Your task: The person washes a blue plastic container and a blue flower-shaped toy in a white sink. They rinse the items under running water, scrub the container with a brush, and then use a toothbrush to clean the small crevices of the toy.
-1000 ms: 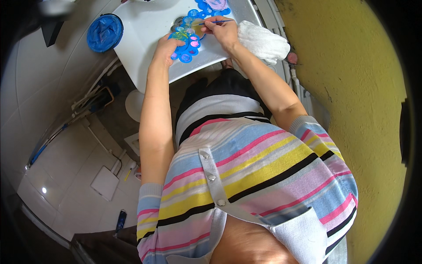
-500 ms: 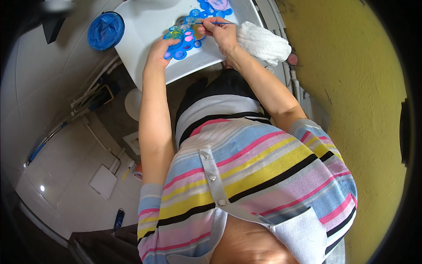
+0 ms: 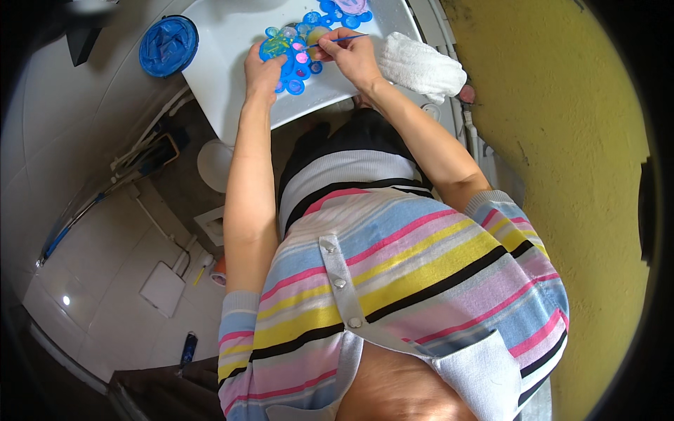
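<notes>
My left hand (image 3: 264, 69) grips the left edge of a blue paint palette (image 3: 295, 87) with several round wells, its thumb lying across the top. Yellow-green paint covers the larger part near the thumb, and pink paint fills some small wells. Pinched in the fingers of my right hand (image 3: 354, 62) is a thin blue paintbrush (image 3: 349, 38), its tip pointing left over a pink well; whether it touches is too small to tell. Beyond the hands, another blue piece with round wells (image 3: 327, 8) and a pale pink middle lies in the white sink (image 3: 235, 77).
A rolled white towel (image 3: 423, 67) rests at the sink's right side. To the left sits a round blue container (image 3: 168, 45) at the sink's edge. White pipes (image 3: 469, 123) run along the yellow wall (image 3: 562, 175) on the right.
My left hand has shifted slightly right and up, and the palette has turned a little with it. The brush tip has moved down onto or over the pink wells.
</notes>
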`<state>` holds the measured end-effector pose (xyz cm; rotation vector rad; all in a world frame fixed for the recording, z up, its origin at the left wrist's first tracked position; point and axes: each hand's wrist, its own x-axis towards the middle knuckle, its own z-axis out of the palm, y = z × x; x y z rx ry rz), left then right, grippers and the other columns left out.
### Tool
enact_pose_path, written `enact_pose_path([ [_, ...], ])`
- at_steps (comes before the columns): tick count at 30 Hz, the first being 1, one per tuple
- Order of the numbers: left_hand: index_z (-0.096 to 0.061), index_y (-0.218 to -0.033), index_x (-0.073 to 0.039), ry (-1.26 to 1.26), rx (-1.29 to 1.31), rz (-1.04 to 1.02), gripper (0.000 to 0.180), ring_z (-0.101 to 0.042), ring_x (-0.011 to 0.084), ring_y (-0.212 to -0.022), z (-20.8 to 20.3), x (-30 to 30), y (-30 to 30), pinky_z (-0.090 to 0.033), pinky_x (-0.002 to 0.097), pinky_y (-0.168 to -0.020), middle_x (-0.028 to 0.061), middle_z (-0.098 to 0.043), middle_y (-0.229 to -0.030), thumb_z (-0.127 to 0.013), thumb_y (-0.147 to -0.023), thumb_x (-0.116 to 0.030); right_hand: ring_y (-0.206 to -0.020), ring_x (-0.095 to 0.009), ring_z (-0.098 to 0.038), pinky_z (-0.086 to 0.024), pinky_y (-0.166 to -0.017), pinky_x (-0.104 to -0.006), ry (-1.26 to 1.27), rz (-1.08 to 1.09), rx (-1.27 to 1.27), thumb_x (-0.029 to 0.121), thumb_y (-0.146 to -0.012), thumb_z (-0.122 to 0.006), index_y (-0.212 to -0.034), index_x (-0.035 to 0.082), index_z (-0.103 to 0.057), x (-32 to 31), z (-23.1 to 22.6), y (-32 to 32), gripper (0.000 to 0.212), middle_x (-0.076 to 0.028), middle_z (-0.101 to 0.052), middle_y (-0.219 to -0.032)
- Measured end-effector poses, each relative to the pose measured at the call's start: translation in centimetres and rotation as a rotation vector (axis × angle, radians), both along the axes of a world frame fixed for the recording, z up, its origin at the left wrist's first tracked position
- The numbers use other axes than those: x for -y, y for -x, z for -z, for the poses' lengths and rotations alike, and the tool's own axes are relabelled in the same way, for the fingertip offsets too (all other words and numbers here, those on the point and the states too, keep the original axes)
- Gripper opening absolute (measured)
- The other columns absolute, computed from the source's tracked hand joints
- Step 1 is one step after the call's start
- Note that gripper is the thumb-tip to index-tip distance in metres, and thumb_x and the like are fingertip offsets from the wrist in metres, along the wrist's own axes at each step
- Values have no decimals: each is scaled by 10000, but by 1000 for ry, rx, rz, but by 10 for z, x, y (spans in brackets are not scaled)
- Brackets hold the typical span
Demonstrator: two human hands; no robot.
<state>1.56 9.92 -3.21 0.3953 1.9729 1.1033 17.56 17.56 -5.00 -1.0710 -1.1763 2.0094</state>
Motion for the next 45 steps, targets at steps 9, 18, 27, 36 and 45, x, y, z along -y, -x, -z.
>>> enact_pose_path([
  [9, -506, -1265, -30, 60, -181, 243, 497, -625, 189, -916, -16, 0, -2, -512, 308, -776, 127, -636, -1061, -639, -789, 23, -732, -196, -685, -571, -673, -293, -50, -38, -29, 26, -912, -575, -901, -53, -600, -11, 6, 8, 83, -141, -671, -812],
  [18, -550, -1196, -41, 22, -250, 162, 436, -633, 218, -901, -16, 3, -10, -501, 332, -789, 126, -649, -1020, -630, -771, 11, -735, -205, -690, -583, -682, -305, -108, -112, 137, 26, -915, -560, -905, -62, -590, -8, 3, 2, 94, -160, -675, -804],
  [27, -550, -1193, -44, 55, -247, 220, 428, -636, 203, -893, -19, 3, -11, -507, 331, -779, 129, -649, -1023, -632, -778, 17, -705, -207, -695, -581, -649, -297, -149, -62, 70, 8, -887, -574, -867, -67, -605, -14, 7, 4, 84, -163, -676, -777],
  [36, -538, -1209, -45, -59, -130, 113, 439, -627, 204, -942, -18, 9, -9, -507, 317, -798, 124, -638, -1057, -641, -788, 27, -749, -230, -694, -594, -700, -327, -3, -86, 17, 33, -928, -557, -937, -73, -590, -24, -2, 0, 112, -172, -677, -824],
  [45, -528, -1224, -38, -22, -113, 165, 451, -625, 205, -945, -26, 6, -10, -507, 317, -802, 124, -637, -1059, -629, -792, 41, -764, -208, -693, -582, -726, -305, -72, -180, -97, 56, -927, -571, -946, -67, -608, -19, 3, -6, 130, -152, -684, -841],
])
